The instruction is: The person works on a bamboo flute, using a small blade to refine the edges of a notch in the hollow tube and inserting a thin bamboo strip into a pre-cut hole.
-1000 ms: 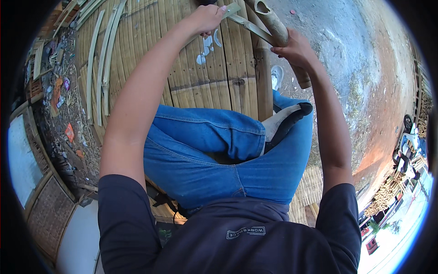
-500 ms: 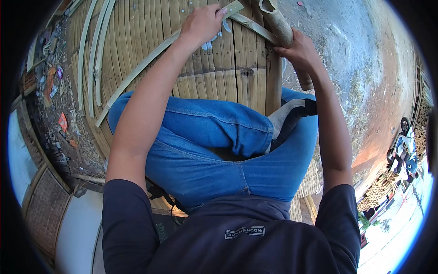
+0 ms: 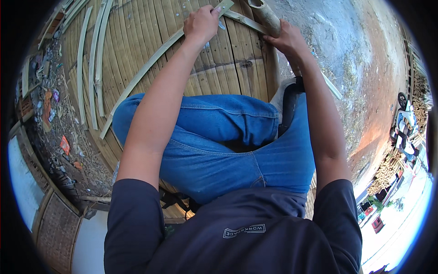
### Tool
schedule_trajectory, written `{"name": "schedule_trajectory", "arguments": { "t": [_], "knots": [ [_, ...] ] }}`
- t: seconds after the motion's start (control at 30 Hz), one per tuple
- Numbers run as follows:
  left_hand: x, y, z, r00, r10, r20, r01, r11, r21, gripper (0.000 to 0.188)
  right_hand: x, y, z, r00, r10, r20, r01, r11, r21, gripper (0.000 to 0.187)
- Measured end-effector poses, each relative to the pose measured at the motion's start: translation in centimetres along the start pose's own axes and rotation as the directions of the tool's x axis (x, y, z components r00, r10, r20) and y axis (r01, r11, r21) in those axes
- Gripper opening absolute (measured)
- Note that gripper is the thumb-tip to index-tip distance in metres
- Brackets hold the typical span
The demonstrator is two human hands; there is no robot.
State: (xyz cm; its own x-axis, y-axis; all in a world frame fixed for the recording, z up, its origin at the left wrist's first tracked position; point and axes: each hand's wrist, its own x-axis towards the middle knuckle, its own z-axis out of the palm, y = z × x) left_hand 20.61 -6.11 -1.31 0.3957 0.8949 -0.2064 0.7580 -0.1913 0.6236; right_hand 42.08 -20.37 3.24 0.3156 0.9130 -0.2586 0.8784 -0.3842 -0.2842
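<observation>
My left hand [image 3: 201, 24] is closed round a long bamboo strip [image 3: 153, 61] near its far end. That strip curves back toward my left knee, and its tip pokes out past my fingers. At the platform's right edge my right hand [image 3: 290, 42] grips a hollow bamboo tube [image 3: 268, 19], its open end pointing away from me. A second, narrow pale piece [image 3: 246, 21] runs from beside my left hand to the tube, where my right hand hides how they meet. Right of my right forearm shows the end of a pale strip [image 3: 331, 86]; whether it belongs to that piece I cannot tell.
I sit cross-legged on a slatted bamboo platform [image 3: 214, 84]. Several loose strips [image 3: 99, 57] lie at its left side. Litter and scraps [image 3: 54, 98] cover the ground on the left. Bare earth [image 3: 360, 91] stretches to the right, toward a parked motorbike [image 3: 404, 124] and stacked bamboo [image 3: 385, 176].
The view has shifted slightly. The tube's lower end has slipped mostly behind my right forearm, and a pale strip end now shows beyond it. Both hands keep their holds.
</observation>
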Motion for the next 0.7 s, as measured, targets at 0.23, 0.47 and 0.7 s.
{"name": "schedule_trajectory", "arguments": {
  "t": [0.23,0.47,0.7],
  "knots": [
    [0.2,0.4,0.9,1.000,-0.018,0.000,0.018,1.000,0.013,0.045,-0.9,-0.8,0.5,0.999,0.024,-0.039,-0.025,0.999,-0.043,0.062],
    [-0.3,0.6,1.0,1.000,-0.003,-0.029,0.004,1.000,0.031,0.045,-1.1,-0.2,0.6,0.995,-0.025,-0.093,0.026,1.000,0.014,0.059],
    [-0.8,1.0,0.6,0.999,-0.040,0.012,0.040,0.999,0.033,0.046,-1.1,-0.9,0.4,0.999,0.036,-0.005,-0.036,0.998,-0.042,0.059]
  ]
}}
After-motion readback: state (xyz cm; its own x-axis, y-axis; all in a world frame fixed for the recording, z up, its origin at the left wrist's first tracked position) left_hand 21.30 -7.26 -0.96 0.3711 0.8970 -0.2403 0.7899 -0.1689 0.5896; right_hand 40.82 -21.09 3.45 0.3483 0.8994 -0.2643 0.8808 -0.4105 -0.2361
